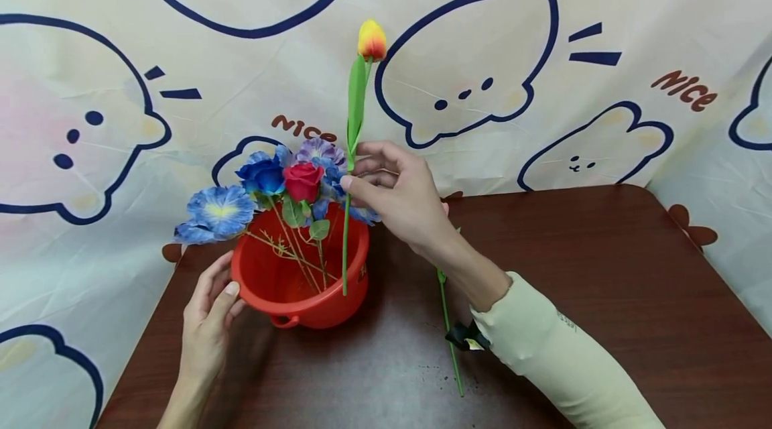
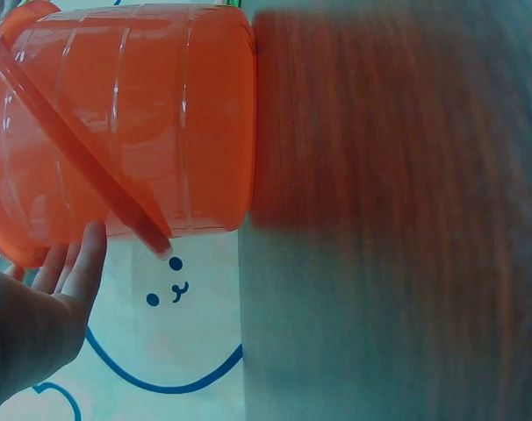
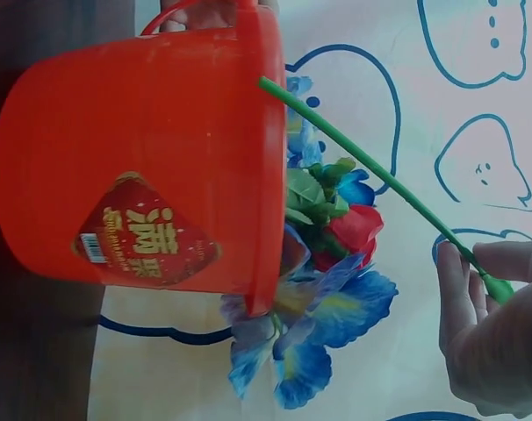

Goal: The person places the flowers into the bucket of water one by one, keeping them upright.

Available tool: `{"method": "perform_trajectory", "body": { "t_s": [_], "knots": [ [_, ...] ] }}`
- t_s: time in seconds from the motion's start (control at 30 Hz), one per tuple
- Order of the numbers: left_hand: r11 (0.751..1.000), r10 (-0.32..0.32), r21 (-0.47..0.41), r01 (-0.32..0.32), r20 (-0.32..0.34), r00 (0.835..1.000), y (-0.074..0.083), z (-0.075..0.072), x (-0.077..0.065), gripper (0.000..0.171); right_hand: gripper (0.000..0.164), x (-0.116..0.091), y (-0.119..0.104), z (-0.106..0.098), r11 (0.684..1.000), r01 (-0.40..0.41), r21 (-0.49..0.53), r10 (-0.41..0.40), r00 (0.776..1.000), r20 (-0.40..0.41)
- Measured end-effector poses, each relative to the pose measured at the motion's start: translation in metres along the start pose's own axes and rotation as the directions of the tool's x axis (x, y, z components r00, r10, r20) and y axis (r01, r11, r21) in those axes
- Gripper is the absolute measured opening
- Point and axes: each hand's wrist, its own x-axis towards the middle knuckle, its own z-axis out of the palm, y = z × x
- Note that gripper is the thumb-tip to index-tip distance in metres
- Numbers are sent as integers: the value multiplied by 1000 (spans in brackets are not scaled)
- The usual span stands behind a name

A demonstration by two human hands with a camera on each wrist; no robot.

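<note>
My right hand pinches the green stem of a yellow-and-orange artificial tulip between thumb and fingers. The tulip stands upright, and its stem's lower end overlaps the near rim of the red bucket in the head view. Seen from the right wrist, the stem tip is right at the bucket's rim. My left hand rests its extended fingers against the bucket's left side. Inside the bucket lean a red rose, a blue rose and several blue and purple flowers.
On the brown table, another green-stemmed flower lies under my right forearm, partly hidden. A red label is on the bucket's side, and its handle hangs down. A cartoon-printed cloth hangs behind the table.
</note>
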Motion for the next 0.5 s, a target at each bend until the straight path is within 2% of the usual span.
{"method": "perform_trajectory", "body": {
  "t_s": [0.23, 0.5],
  "knots": [
    [1000, -3, 7, 3, -1, 1000, 0, 0, 1, 49, 44, 9, -5, 7, 998, 67, 22, -66, 998, -22],
    [1000, -8, -7, 8, 0, 1000, 0, -1, 0, 50, 47, 16, 10, 7, 995, 53, -90, -58, 997, -48]
  ]
}}
